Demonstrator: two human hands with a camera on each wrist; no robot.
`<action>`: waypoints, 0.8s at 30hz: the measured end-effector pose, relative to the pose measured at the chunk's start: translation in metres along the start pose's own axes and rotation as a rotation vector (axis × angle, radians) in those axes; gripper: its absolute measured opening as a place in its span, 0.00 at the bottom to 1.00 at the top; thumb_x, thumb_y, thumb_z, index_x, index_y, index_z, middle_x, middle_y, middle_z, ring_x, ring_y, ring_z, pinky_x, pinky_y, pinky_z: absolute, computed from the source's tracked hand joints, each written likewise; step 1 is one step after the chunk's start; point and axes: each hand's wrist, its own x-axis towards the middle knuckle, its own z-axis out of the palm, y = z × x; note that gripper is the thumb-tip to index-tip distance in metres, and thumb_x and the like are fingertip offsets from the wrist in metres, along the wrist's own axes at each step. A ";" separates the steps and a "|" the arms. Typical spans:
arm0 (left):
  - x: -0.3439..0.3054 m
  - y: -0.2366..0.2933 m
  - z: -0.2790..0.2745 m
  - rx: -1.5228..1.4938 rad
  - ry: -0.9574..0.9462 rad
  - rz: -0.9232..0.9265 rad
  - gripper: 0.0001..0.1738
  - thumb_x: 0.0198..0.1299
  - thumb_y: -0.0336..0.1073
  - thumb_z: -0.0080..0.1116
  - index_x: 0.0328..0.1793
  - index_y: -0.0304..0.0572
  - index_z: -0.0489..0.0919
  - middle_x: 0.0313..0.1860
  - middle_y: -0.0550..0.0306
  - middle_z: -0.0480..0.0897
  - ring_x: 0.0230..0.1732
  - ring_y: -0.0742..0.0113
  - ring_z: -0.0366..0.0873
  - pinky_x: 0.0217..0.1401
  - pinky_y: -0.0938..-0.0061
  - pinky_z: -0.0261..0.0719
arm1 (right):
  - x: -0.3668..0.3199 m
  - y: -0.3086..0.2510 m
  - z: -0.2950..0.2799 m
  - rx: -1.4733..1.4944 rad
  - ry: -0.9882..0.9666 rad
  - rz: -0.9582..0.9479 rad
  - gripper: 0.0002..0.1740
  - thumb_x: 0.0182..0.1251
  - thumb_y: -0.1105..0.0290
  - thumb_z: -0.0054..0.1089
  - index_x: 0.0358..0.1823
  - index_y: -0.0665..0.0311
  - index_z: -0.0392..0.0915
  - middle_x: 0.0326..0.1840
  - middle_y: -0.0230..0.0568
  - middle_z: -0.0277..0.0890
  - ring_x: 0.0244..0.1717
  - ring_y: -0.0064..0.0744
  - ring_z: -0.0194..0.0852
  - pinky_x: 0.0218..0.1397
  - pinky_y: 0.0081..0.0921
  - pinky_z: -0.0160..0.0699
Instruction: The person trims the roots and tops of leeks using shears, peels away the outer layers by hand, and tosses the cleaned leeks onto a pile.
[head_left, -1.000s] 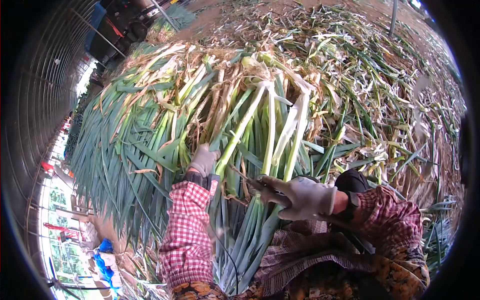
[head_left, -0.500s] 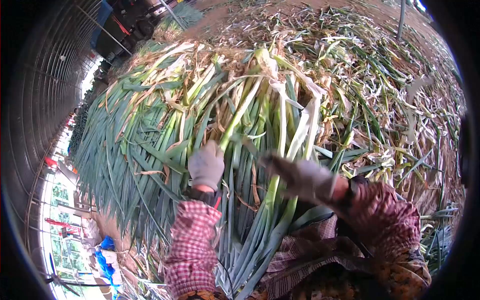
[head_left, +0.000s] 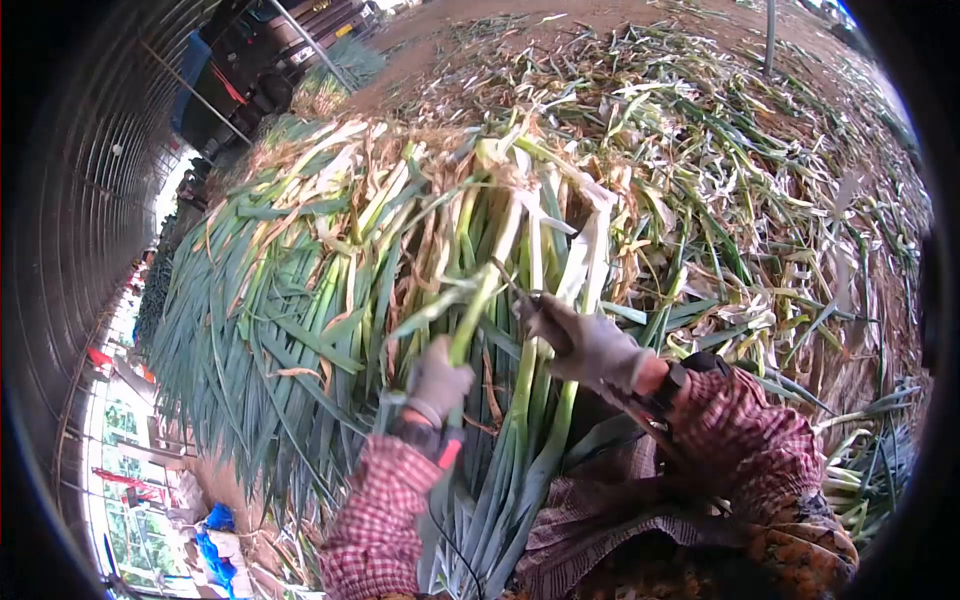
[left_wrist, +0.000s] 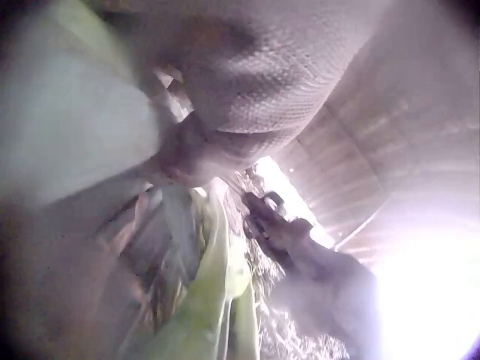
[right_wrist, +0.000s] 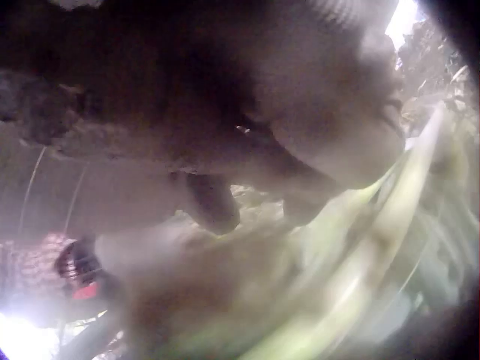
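My gloved left hand (head_left: 440, 380) grips a green onion (head_left: 474, 318) low on its stalk, above the heaped leaves. In the left wrist view the knuckles of that glove (left_wrist: 277, 90) fill the top, with broad pale green leaves beside them. Just right of the stalk my gloved right hand (head_left: 592, 348) holds a thin, knife-like tool (head_left: 512, 284), its tip close to the onion. More green onions (head_left: 530, 385) lie root end away between the two hands. The right wrist view is blurred; the dark gloved fingers (right_wrist: 214, 204) hide most of the tool there.
A large pile of green onions (head_left: 270, 290) spreads to the left, leaves toward me. Stripped leaves (head_left: 740, 220) cover the ground on the right. A cloth (head_left: 600, 510) lies over my lap. Ribbed tunnel walling (head_left: 85, 220) runs along the left, and a metal pole (head_left: 770, 40) stands far right.
My left hand has come back toward me and slightly right, and now grips the onion stalk. My right hand has moved forward, bringing the tool's tip up beside that stalk.
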 end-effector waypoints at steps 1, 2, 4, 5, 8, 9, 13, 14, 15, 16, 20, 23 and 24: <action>-0.012 0.008 0.005 -0.058 -0.033 -0.077 0.23 0.52 0.35 0.64 0.54 0.35 0.77 0.38 0.40 0.84 0.39 0.48 0.84 0.45 0.61 0.81 | 0.008 0.011 0.003 -0.022 0.122 -0.144 0.37 0.54 0.69 0.64 0.67 0.55 0.61 0.41 0.49 0.82 0.40 0.46 0.84 0.44 0.40 0.84; -0.017 0.000 0.014 -0.017 0.020 -0.015 0.23 0.53 0.35 0.64 0.54 0.35 0.76 0.39 0.38 0.84 0.40 0.45 0.84 0.45 0.60 0.80 | 0.020 0.010 -0.002 -0.089 0.078 -0.018 0.38 0.54 0.69 0.65 0.68 0.56 0.61 0.43 0.49 0.82 0.41 0.46 0.84 0.44 0.39 0.84; -0.021 -0.023 0.035 0.057 0.119 0.097 0.22 0.55 0.36 0.65 0.54 0.35 0.75 0.40 0.36 0.83 0.42 0.41 0.83 0.46 0.58 0.80 | 0.032 0.013 -0.011 -0.104 0.077 0.091 0.42 0.54 0.68 0.66 0.71 0.57 0.58 0.47 0.50 0.82 0.42 0.47 0.84 0.45 0.38 0.84; -0.021 -0.025 0.035 0.052 0.141 0.080 0.22 0.55 0.36 0.65 0.54 0.36 0.75 0.40 0.35 0.83 0.43 0.40 0.83 0.46 0.57 0.80 | 0.032 0.019 -0.013 -0.056 0.125 0.066 0.45 0.54 0.67 0.67 0.74 0.56 0.55 0.48 0.50 0.82 0.43 0.46 0.84 0.46 0.38 0.84; -0.011 -0.029 0.032 -0.084 0.178 0.059 0.20 0.55 0.37 0.64 0.52 0.36 0.74 0.40 0.34 0.83 0.45 0.36 0.81 0.47 0.52 0.78 | -0.027 -0.005 -0.012 -0.003 -0.072 -0.027 0.45 0.55 0.68 0.66 0.75 0.55 0.54 0.44 0.52 0.82 0.39 0.48 0.84 0.45 0.41 0.84; -0.008 -0.023 0.032 -0.057 0.181 0.060 0.19 0.55 0.37 0.63 0.51 0.36 0.74 0.39 0.34 0.83 0.44 0.36 0.81 0.47 0.52 0.78 | -0.044 -0.001 -0.003 0.081 -0.110 -0.114 0.44 0.56 0.69 0.65 0.74 0.55 0.55 0.43 0.51 0.82 0.38 0.49 0.84 0.44 0.41 0.84; -0.008 0.006 0.060 0.038 0.187 0.155 0.18 0.54 0.35 0.61 0.49 0.36 0.72 0.36 0.34 0.82 0.41 0.34 0.81 0.44 0.50 0.78 | -0.030 0.019 0.005 0.035 0.131 -0.038 0.43 0.56 0.67 0.64 0.74 0.55 0.57 0.44 0.52 0.82 0.39 0.52 0.85 0.44 0.43 0.83; -0.008 0.012 0.071 -0.010 0.191 0.168 0.19 0.54 0.35 0.61 0.49 0.37 0.71 0.35 0.33 0.82 0.42 0.34 0.81 0.44 0.49 0.77 | -0.015 0.034 0.001 -0.026 0.140 0.009 0.43 0.56 0.66 0.65 0.75 0.56 0.56 0.45 0.54 0.82 0.42 0.53 0.85 0.45 0.42 0.82; -0.013 0.026 0.076 -0.059 0.154 0.164 0.20 0.54 0.36 0.61 0.49 0.37 0.69 0.35 0.33 0.81 0.42 0.33 0.80 0.45 0.48 0.77 | -0.009 0.036 -0.004 -0.088 0.143 0.055 0.44 0.56 0.65 0.66 0.75 0.56 0.56 0.47 0.56 0.81 0.45 0.54 0.84 0.47 0.42 0.82; -0.013 0.032 0.085 0.117 0.147 0.179 0.21 0.56 0.38 0.62 0.50 0.36 0.68 0.37 0.33 0.81 0.45 0.32 0.80 0.48 0.48 0.77 | -0.016 0.036 -0.007 0.002 0.173 0.003 0.47 0.54 0.62 0.68 0.77 0.55 0.55 0.50 0.56 0.81 0.49 0.55 0.83 0.51 0.42 0.81; -0.012 0.050 0.075 0.186 -0.035 0.084 0.27 0.58 0.48 0.64 0.53 0.34 0.69 0.46 0.33 0.81 0.51 0.35 0.80 0.54 0.50 0.78 | -0.020 0.045 -0.010 -0.093 0.147 -0.052 0.52 0.50 0.58 0.72 0.77 0.53 0.54 0.51 0.55 0.81 0.52 0.57 0.82 0.56 0.46 0.79; -0.011 0.053 0.060 0.325 -0.107 0.083 0.31 0.59 0.53 0.63 0.55 0.34 0.69 0.48 0.33 0.82 0.51 0.36 0.81 0.56 0.51 0.78 | 0.021 0.048 -0.021 -0.117 0.113 0.105 0.52 0.51 0.59 0.71 0.77 0.54 0.53 0.50 0.57 0.81 0.51 0.58 0.82 0.55 0.45 0.80; -0.006 0.050 0.059 0.297 -0.135 0.081 0.33 0.59 0.54 0.63 0.56 0.34 0.69 0.48 0.33 0.82 0.51 0.37 0.81 0.56 0.52 0.78 | 0.037 0.048 -0.026 -0.112 0.131 0.155 0.52 0.45 0.58 0.72 0.76 0.56 0.58 0.50 0.56 0.80 0.52 0.52 0.81 0.54 0.40 0.79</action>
